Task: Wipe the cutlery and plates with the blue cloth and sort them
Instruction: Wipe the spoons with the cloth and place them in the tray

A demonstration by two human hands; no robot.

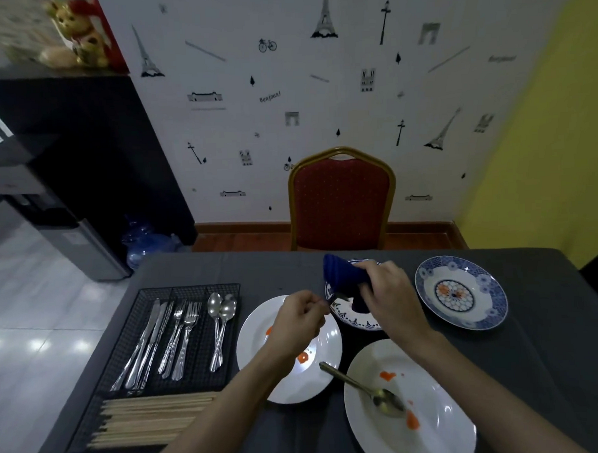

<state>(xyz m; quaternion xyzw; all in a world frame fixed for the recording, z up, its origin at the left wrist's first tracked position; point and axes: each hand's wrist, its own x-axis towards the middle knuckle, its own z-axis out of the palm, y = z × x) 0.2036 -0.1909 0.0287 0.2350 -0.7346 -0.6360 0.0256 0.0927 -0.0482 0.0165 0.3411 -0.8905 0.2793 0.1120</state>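
The wallpaper (319, 88) reads "Bonjour!" beside printed Eiffel towers.

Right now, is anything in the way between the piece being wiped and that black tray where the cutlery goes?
Nothing visible blocks it. The left hand holds the piece over the white plate while the right hand wipes with the blue cloth. The black tray sits just left of that plate.

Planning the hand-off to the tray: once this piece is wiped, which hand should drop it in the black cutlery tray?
Left. The left hand pinches the piece and is nearer the tray at the left; the right hand holds the blue cloth.
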